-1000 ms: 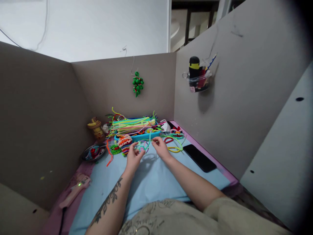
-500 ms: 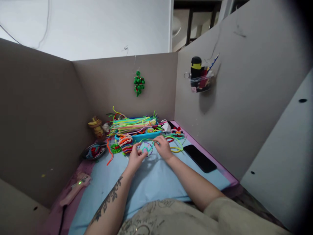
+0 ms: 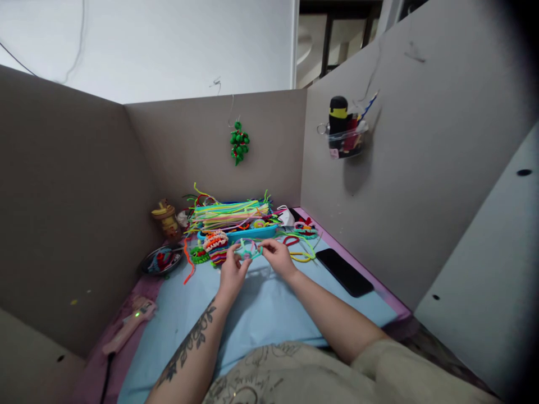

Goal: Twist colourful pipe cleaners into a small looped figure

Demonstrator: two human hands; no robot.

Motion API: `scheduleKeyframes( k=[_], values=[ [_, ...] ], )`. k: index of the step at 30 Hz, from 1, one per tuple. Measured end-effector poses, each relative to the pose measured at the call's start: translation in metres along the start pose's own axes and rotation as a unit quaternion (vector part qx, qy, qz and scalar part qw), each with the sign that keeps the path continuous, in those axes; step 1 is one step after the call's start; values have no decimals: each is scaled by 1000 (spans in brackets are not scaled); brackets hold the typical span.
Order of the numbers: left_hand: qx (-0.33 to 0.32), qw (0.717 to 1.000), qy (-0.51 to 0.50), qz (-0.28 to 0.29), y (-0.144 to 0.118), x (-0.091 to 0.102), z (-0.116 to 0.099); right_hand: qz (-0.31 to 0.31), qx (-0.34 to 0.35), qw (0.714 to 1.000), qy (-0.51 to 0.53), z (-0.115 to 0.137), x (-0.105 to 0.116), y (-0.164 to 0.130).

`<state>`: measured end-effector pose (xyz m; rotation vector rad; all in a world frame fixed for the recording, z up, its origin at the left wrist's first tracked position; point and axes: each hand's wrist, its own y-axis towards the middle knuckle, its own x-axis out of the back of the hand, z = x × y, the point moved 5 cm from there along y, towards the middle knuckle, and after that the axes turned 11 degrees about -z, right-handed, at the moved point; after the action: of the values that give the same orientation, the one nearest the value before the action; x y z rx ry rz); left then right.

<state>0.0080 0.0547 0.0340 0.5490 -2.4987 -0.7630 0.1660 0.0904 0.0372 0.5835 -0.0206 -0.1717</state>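
Head view shows us our left hand and right hand each pinching one side of a small pipe-cleaner ring, held just above the blue mat. We think it looks partly shaped; many straight pipe cleaners wait behind.

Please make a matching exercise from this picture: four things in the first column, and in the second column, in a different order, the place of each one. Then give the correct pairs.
Things:
1. black phone
2. green bead cluster
3. pink glue gun
4. pipe-cleaner ring

Places:
A. hanging on the back wall
B. held between the left hand and the right hand
C. flat on the mat, by the right wall
D. at the left edge of the mat, by the left wall

Pairs: 1-C, 2-A, 3-D, 4-B
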Motion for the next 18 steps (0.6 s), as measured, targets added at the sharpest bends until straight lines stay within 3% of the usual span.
scheduleKeyframes(
  k=[9, 14, 18],
  values=[
    [-45, 997, 57, 40, -4, -4, -1, 95, -141, 984, 42, -25, -10, 5],
    [-24, 999, 44, 21, -2, 0, -1, 158, -282, 938, 121, -29, -17, -8],
    [-11, 1000, 19, 16, -1, 0, 0, 208, -293, 919, 164, -22, -23, -16]
  ],
)
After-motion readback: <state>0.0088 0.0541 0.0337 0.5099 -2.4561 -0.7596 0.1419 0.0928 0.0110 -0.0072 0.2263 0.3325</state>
